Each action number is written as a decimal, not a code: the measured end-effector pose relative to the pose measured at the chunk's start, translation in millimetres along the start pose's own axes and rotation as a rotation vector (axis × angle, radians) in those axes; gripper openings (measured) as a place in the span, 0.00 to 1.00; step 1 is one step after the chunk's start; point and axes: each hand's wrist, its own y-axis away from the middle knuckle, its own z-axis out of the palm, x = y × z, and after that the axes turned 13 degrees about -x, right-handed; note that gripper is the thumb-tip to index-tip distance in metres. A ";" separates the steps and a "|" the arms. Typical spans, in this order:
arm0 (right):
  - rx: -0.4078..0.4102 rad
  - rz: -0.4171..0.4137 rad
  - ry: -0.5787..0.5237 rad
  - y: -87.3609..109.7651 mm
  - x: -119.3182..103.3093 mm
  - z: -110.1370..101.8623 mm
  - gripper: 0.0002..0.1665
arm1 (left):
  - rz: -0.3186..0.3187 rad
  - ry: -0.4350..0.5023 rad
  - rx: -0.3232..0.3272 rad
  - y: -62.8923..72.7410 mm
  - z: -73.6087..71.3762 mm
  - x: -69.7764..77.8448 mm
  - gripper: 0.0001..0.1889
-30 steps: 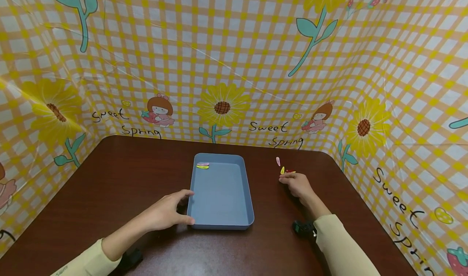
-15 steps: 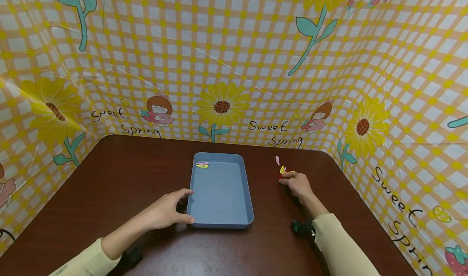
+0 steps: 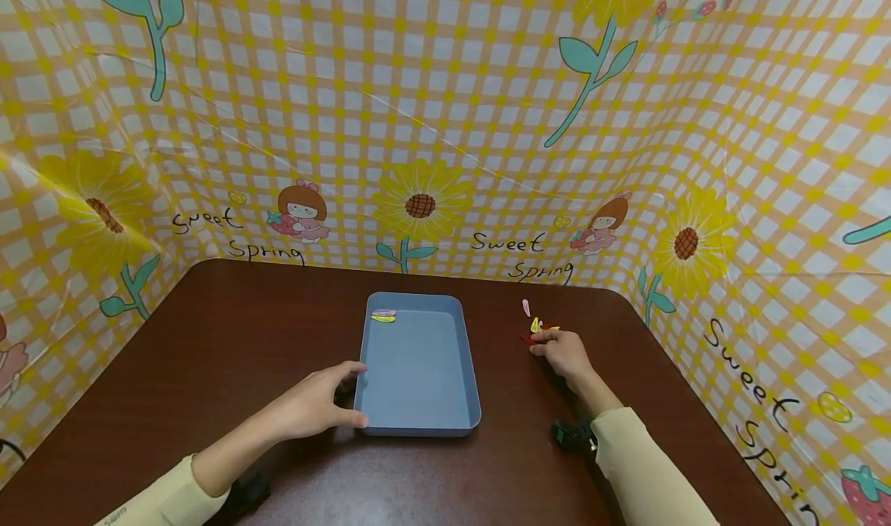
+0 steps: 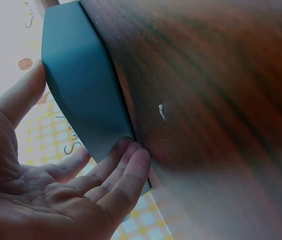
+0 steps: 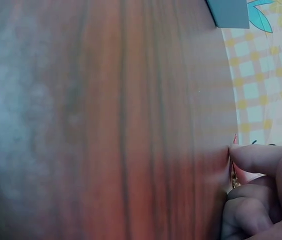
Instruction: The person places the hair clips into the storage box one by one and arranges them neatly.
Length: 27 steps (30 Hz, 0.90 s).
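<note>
I watch the person's right hand (image 3: 565,353), thumb and fingers pinching a slim red hair clip (image 3: 527,338) at the tabletop, to the right of the shallow grey-blue rectangular tray (image 3: 418,371). The clip's exposed end points left, toward the tray — its long axis runs roughly across, while the tray's runs away from the person. That sideways gap is what I judge matters most; the right hand is clearly the nearer one.

Just beyond the fingertips, right of the tray, lie a bright yellow teardrop clip (image 3: 534,325) and a pale pink clip (image 3: 526,308); some red and yellow pieces (image 3: 552,327) are partly hidden, so I can't count them.

The left hand (image 3: 313,406) rests loosely spread against the tray's left wall. Inside the tray's far left corner, a lilac clip (image 3: 384,312) lies beside a yellow-green clip (image 3: 383,319) — both roughly crosswise.
</note>
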 end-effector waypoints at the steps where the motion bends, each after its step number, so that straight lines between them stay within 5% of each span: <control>1: 0.000 0.006 -0.013 0.0 0.6 -0.3 0.18 | 0.003 0.001 -0.002 0.1 0.1 0.2 0.43; 27: 0.036 0.030 -0.133 2.4 4.4 0.4 0.17 | -0.008 -0.014 0.005 -1.2 0.1 -1.7 0.43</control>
